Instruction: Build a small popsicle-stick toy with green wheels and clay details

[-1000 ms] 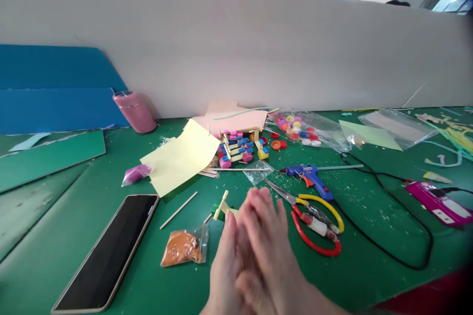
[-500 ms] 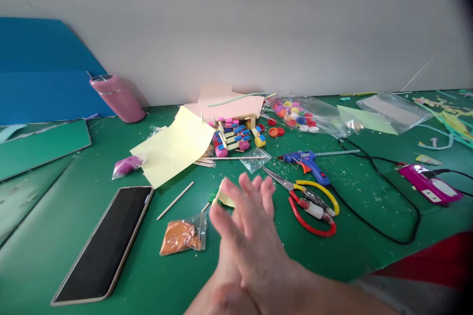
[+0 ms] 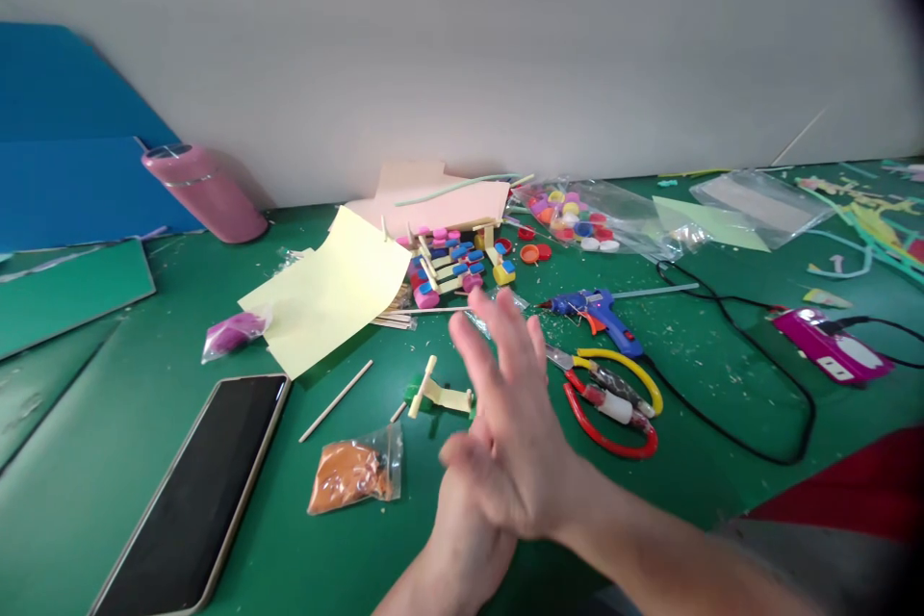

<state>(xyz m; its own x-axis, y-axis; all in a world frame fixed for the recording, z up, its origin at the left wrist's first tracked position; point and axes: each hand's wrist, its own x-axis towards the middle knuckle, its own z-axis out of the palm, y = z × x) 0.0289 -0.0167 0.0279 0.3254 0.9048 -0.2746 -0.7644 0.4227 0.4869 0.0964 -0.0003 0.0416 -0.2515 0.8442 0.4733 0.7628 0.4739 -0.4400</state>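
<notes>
My right hand [image 3: 530, 448] lies over my left hand [image 3: 466, 520], palm against palm, with its fingers stretched out and spread. My left hand is flat beneath; most of its fingers are hidden behind the right. Anything between the palms is out of sight. Just left of the fingertips, a small cream-coloured piece with a crossbar [image 3: 448, 397] rests on green parts on the table. Nearer me is a small clear bag of orange clay-like material [image 3: 350, 474]. Scissors with red and yellow handles [image 3: 613, 448] lie right of my hands.
A phone [image 3: 194, 500] and thin stick [image 3: 336, 401] lie left. Behind are yellow paper [image 3: 328, 294], pink-and-blue assembled pieces [image 3: 448, 268] and a bag of coloured caps [image 3: 570, 212]. A blue glue gun [image 3: 603, 313] with a black cord lies right. A pink bottle [image 3: 209, 194] stands back left.
My joined hands have shifted slightly right, and the right hand has slid over the left. The cream piece, partly covered before, now shows. The view has turned a little.
</notes>
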